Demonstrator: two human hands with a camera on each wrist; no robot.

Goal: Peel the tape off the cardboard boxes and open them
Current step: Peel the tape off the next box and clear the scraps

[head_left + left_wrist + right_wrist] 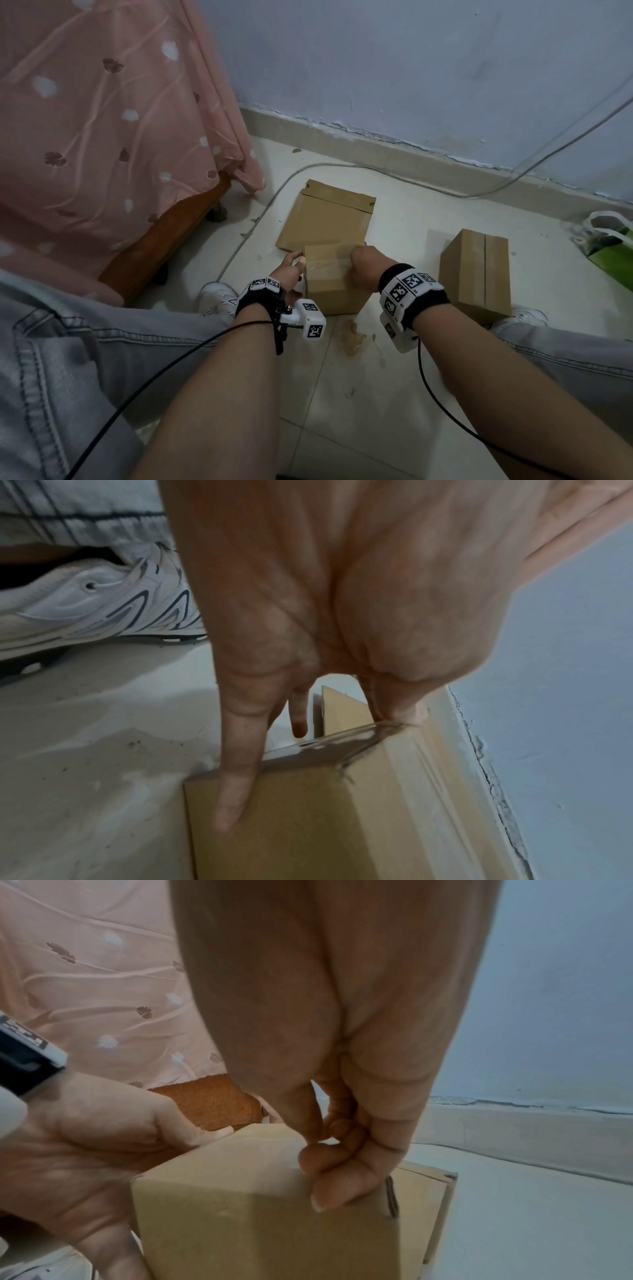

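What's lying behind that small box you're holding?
A flattened cardboard box lies on the floor directly behind the small box. Its near edge is hidden by the box and both hands.

A small brown cardboard box (330,281) stands upright on the floor, closed, with a strip of clear glossy tape (329,264) across its top and wrinkled down over one edge. Just behind it, touching or nearly so, lies a flattened brown box (325,216), its flaps spread flat on the tiles. A taller box (476,270) stands well apart on the right, upright and closed, with a strip of tape (485,263) running along its centre seam over the top and down the side.
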